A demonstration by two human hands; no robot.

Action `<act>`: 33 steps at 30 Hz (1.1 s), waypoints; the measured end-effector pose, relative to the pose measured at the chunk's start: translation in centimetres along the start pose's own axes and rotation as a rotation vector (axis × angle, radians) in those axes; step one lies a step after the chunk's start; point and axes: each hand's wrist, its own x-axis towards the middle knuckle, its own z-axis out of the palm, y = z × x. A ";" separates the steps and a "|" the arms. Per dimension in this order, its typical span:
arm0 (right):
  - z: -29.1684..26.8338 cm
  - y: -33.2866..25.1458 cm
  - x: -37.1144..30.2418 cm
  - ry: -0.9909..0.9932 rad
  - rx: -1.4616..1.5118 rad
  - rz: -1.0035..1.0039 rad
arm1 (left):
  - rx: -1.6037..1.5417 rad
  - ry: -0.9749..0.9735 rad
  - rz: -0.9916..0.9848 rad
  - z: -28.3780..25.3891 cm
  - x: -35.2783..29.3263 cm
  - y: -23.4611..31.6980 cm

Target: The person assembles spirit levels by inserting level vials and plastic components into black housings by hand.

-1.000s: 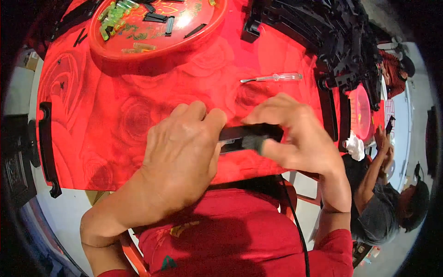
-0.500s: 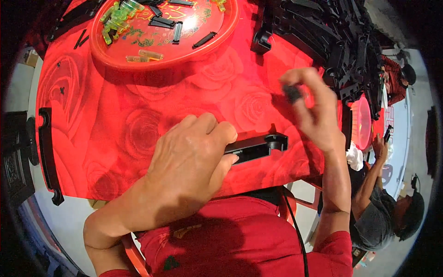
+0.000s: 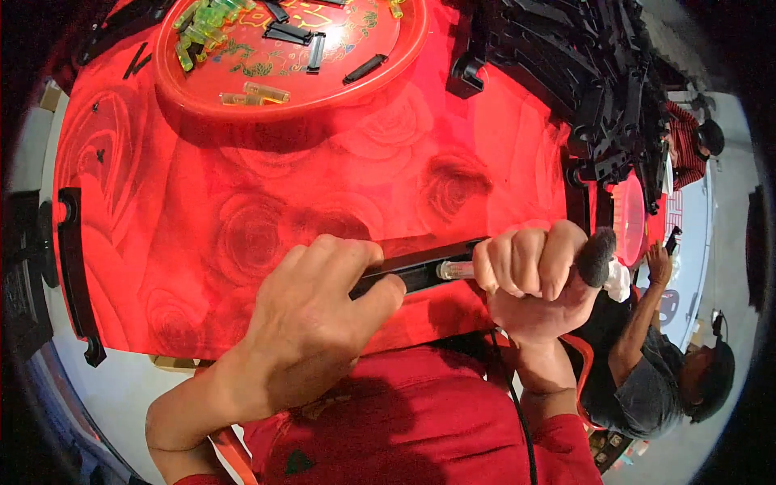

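My left hand (image 3: 323,311) is closed on the left part of a long black plastic housing (image 3: 408,277), held above the near edge of the table. A small clear vial (image 3: 455,270) lies in or against the housing's right part, its right end hidden by my fingers. My right hand (image 3: 533,279) is curled around the housing's right end, fist-like. Its thumb sticks out to the right and wears a dark fuzzy cover (image 3: 596,257). Whether the right fingers grip the vial too is hidden.
A red round tray (image 3: 242,117) holds yellow-green vials (image 3: 206,28) and small black strips (image 3: 317,52). Black housings (image 3: 582,89) are heaped at the far right. Another housing (image 3: 77,275) lies at the left edge. A pink basket (image 3: 629,214) and a co-worker (image 3: 671,372) are at the right.
My right hand has come down and left from above the table onto the housing's right end. A clear vial now shows there. My left hand has shifted slightly left and down with the housing.
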 end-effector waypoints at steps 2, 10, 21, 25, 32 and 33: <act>-0.1 0.2 -0.1 -0.010 -0.039 0.042 | 0.066 0.053 0.043 0.4 -0.2 -0.2; 0.0 0.1 -0.5 0.020 -0.042 0.096 | 0.119 0.065 0.034 0.8 -0.1 -0.1; 0.6 0.1 -0.3 0.030 -0.151 0.130 | 0.148 0.061 0.034 1.1 0.2 -0.2; 0.5 0.2 0.4 -0.061 -0.163 0.069 | 0.199 0.067 0.028 1.4 0.2 -0.1; 1.0 0.1 0.7 -0.111 -0.276 0.075 | 0.273 0.017 0.011 1.4 0.3 0.2; 1.0 0.2 0.7 -0.109 -0.275 0.074 | 0.272 0.016 0.012 1.3 0.3 0.2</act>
